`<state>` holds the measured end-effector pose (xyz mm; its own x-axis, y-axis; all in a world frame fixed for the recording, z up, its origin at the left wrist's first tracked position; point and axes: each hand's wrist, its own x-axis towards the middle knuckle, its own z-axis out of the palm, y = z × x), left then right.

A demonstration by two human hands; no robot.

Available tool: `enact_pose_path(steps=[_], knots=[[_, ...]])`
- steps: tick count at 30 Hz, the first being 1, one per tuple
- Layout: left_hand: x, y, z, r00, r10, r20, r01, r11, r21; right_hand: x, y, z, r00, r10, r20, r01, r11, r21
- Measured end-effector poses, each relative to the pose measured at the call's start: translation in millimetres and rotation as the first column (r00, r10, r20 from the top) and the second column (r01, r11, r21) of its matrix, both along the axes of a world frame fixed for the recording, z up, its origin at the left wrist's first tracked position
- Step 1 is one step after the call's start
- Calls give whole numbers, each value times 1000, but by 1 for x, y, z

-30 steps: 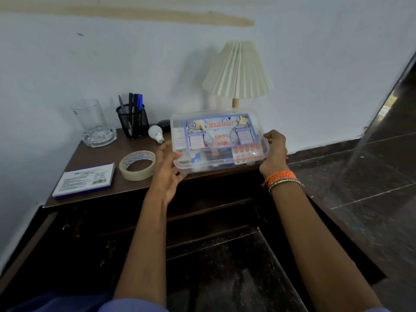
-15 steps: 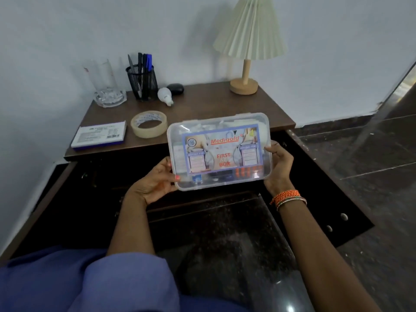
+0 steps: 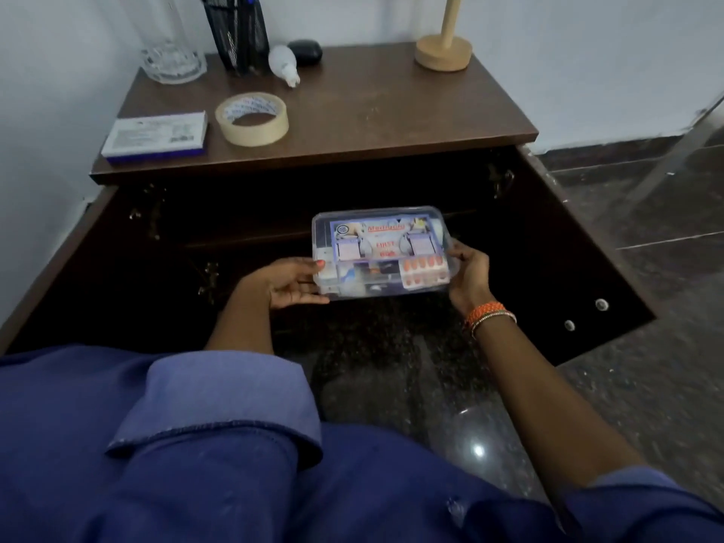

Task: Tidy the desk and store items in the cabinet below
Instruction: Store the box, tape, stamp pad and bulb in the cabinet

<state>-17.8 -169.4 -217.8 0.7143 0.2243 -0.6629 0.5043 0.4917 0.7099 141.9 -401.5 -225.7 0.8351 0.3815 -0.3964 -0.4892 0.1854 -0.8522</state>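
Head view: clear first aid box (image 3: 382, 254) is held level in front of the open dark cabinet (image 3: 243, 229), below the desk top (image 3: 352, 123). Left hand (image 3: 284, 282) is curled round its left end, thumb on lid; right hand (image 3: 468, 274) is clasped on its right end. Tape roll (image 3: 252, 118) is left on the desk top.

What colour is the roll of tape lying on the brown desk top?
Pale beige, cream-toned roll of tape, its inner core white with faint print; the head view shows it.

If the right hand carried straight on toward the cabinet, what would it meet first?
Probably the shelf edge inside the open cabinet; the right hand and left hand hold the first aid box before it, but depth is unclear.
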Motion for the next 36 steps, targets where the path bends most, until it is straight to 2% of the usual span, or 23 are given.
enact_pose_path(steps=[6, 10, 14, 21, 23, 24, 25, 26, 27, 28, 29, 30, 31, 33, 36], knots=[[7, -7, -7, 998, 58, -20, -59, 998, -36, 23, 0, -26, 998, -57, 30, 59, 996, -71], [12, -10, -8, 996, 70, 49, -68, 997, -36, 18, -9, -22, 983, -185, -7, 185, 983, 1], [24, -13, -8, 985, 152, 87, -149, 988, -38, 30, 3, -16, 978, -207, 7, 206, 976, 76], [52, -19, 2, 959, 259, 116, -261, 965, 7, 50, 29, -8, 986, -122, 118, 129, 990, -60], [58, -21, 2, 949, 290, 122, -294, 955, 21, 50, 36, -7, 958, -94, 270, 145, 974, -174], [60, -22, 2, 944, 302, 130, -309, 951, 31, 47, 38, -7, 912, -12, 411, 151, 940, -307], [64, -23, 3, 938, 319, 137, -327, 944, 43, 40, 40, -6, 821, 143, 552, 176, 857, -484], [67, -24, 4, 930, 341, 141, -351, 935, 52, 32, 41, -5, 681, 341, 648, 251, 723, -643], [70, -25, 3, 920, 365, 140, -375, 925, 58, 22, 41, -5, 498, 531, 686, 357, 595, -720], [73, -26, 3, 913, 384, 137, -395, 917, 60, 15, 43, -7, 298, 684, 665, 441, 519, -732], [75, -27, 3, 911, 390, 135, -400, 914, 63, 9, 47, -9, 126, 785, 607, 482, 486, -729], [77, -28, 3, 914, 383, 133, -395, 916, 70, 8, 52, -15, 21, 840, 542, 484, 466, -741], [78, -30, 3, 919, 371, 132, -382, 921, 79, 9, 57, -18, -8, 866, 500, 475, 443, -760], [79, -34, 6, 928, 349, 131, -363, 926, 102, 18, 66, -22, 29, 873, 487, 484, 414, -771], [85, -38, 11, 944, 294, 149, -323, 914, 244, 33, 75, -21, 44, 871, 490, 508, 403, -761]])
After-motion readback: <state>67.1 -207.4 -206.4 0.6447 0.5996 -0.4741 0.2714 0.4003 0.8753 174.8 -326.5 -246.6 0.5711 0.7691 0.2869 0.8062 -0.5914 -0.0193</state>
